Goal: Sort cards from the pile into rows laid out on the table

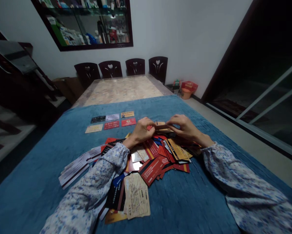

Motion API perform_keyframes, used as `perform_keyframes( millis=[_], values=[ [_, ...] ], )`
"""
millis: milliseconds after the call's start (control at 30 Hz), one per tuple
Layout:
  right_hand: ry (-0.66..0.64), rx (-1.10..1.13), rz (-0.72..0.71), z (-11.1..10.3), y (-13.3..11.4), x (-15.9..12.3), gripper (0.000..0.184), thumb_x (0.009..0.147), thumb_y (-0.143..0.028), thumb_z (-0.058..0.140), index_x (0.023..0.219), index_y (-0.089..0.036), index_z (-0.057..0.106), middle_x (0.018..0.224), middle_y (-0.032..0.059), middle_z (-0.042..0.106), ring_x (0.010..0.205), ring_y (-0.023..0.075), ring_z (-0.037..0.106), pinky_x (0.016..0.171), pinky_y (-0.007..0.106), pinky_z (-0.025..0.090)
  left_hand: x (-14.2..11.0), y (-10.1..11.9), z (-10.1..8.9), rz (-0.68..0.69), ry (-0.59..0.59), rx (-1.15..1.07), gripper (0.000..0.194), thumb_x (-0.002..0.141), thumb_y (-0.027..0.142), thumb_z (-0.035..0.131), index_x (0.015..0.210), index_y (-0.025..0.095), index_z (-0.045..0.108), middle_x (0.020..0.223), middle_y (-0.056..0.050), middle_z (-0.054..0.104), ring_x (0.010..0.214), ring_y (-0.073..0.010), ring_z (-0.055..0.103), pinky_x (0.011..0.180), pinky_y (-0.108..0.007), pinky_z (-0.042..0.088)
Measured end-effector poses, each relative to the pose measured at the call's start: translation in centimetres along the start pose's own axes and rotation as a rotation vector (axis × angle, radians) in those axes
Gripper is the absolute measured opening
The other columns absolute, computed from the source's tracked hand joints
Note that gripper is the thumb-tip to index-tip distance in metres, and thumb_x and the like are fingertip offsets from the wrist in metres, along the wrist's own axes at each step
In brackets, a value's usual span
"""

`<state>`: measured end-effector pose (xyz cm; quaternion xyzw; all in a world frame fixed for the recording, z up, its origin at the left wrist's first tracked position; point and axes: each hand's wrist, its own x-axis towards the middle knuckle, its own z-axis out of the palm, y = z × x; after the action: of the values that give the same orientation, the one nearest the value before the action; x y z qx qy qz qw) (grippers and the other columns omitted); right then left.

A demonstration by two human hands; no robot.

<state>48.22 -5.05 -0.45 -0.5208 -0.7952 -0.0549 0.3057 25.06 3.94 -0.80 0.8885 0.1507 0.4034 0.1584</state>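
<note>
Between my two hands, above the far side of a heap, is a dark reddish-brown card [161, 127], seen nearly edge-on. My left hand [143, 129] pinches its left end, and my right hand [183, 127] pinches the right end. Under and in front of them spreads a loose pile of plastic cards [152, 169] in red, yellow, black, white and blue. Cream cards [136, 196] lie stacked at its near edge, and white cards with a dark stripe [74, 174] fan out at the left. My forearms, in floral sleeves, partly cover the pile.
Beyond my left hand, several cards lie in two rows, among them a black card [98, 119] and a red card [128, 122]. A blue cloth [185, 201] covers the near table. Dark chairs [111, 69] line the far end, and an orange bucket [185, 93] stands on the floor.
</note>
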Motion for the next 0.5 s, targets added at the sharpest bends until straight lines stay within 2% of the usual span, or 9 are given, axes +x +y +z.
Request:
perform_keyframes(
  millis=[233, 367, 500],
  values=[
    [-0.031, 0.078, 0.107, 0.15, 0.13, -0.19, 0.020, 0.089, -0.024, 0.063, 0.099, -0.022, 0.080, 0.091, 0.0083, 0.077, 0.083, 0.0227, 0.066, 0.076, 0.034, 0.048, 0.07, 0.08, -0.04, -0.207, 0.026, 0.008, 0.020, 0.077, 0.003, 0.065, 0.080, 0.017, 0.078, 0.083, -0.003, 0.078, 0.076, -0.0155, 0.069, 0.077, -0.028, 0.055],
    [-0.049, 0.103, 0.158, 0.15, 0.01, -0.14, 0.016, 0.087, -0.025, 0.064, 0.093, -0.022, 0.078, 0.087, 0.0077, 0.075, 0.084, 0.0229, 0.066, 0.076, 0.034, 0.050, 0.16, 0.12, -0.26, -0.307, 0.023, -0.027, 0.021, 0.077, 0.003, 0.065, 0.082, 0.018, 0.080, 0.083, -0.003, 0.079, 0.077, -0.0159, 0.071, 0.078, -0.027, 0.055],
    [0.034, 0.153, 0.205, 0.10, -0.10, 0.11, 0.014, 0.086, -0.027, 0.063, 0.086, -0.022, 0.075, 0.084, 0.0056, 0.074, 0.079, 0.0215, 0.065, 0.075, 0.034, 0.050, 0.11, 0.07, -0.46, -0.338, 0.004, -0.038, 0.023, 0.077, 0.003, 0.064, 0.083, 0.017, 0.081, 0.083, -0.003, 0.080, 0.076, -0.0161, 0.071, 0.078, -0.027, 0.055]
  ],
)
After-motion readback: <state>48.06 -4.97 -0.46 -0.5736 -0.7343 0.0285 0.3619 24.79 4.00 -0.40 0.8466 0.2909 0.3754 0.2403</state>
